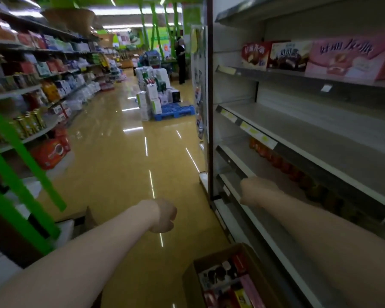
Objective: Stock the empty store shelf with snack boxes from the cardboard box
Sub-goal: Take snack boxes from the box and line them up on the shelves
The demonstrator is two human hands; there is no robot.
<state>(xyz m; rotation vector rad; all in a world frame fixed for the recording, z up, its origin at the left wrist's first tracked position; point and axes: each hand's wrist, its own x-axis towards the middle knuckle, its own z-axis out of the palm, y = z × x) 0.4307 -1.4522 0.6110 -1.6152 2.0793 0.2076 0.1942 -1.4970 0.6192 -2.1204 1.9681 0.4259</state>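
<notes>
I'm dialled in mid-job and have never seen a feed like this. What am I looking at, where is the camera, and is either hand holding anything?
There is no machine here: the single picture comes from a wide-angle camera worn on a person's head, looking forward and down a shop aisle. The two bare arms are that person's. The left hand hangs over the floor with fingers curled, holding nothing. The right hand reaches into a lower shelf on the right; its fingers are out of sight, so I cannot tell whether it grips anything. Below sits the open cardboard box with snack boxes inside. Higher up, three boxes already stand on a shelf; the shelf beneath them is bare.
</notes>
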